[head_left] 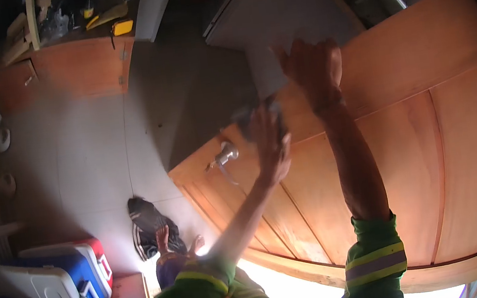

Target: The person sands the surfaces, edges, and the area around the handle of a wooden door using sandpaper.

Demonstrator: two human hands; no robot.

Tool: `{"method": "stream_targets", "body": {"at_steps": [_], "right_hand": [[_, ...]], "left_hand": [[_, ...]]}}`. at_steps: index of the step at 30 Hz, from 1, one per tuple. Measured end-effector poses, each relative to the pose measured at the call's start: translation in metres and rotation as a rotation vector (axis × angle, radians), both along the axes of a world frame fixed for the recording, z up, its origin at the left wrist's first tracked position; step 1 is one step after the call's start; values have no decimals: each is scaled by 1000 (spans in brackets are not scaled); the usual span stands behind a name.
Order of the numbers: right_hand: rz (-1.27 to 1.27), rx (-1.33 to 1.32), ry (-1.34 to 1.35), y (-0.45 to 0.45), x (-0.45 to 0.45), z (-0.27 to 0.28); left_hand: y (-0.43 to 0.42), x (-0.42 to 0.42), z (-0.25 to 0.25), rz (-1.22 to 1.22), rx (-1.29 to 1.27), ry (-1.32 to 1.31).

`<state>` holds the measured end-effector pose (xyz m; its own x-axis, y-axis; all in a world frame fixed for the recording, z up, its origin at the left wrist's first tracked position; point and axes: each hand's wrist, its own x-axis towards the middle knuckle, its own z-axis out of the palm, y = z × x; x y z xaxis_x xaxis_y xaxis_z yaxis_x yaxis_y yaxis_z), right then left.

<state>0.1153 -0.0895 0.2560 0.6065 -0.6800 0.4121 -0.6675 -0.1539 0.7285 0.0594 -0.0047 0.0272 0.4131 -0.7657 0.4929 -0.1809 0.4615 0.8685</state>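
Note:
A wooden door [383, 148] with a metal door handle [227, 152] fills the right half of the head view. My left hand [273, 147] lies near the door's edge, right of the handle, its fingers stretched over a dark object [243, 118]. Motion blurs that object, and I cannot make out its kind. Higher up, my right hand [315, 69] is closed at the same edge, its fingers curled and partly in shadow. It appears to grip the door there.
Bare feet [163, 238] stand by a dark striped cloth [146, 218] on the tiled floor [94, 150]. Blue-and-white coolers [53, 294] and a red one [101, 260] sit lower left. A wooden cabinet [80, 67] with tools and a yellow tape measure [122, 27] is at upper left.

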Motion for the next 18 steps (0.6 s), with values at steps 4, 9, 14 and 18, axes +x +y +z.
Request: {"method": "stream_targets", "body": {"at_steps": [4, 9, 14, 18], "right_hand": [[69, -53, -5, 10, 4, -3], [145, -25, -68, 3, -1, -6], [31, 76, -126, 21, 16, 0], [497, 313, -537, 23, -3, -22]], "left_hand": [[41, -26, -34, 73, 130, 124], [25, 5, -3, -173, 59, 110], [71, -20, -20, -148, -26, -24], [105, 17, -9, -335, 89, 197]]}}
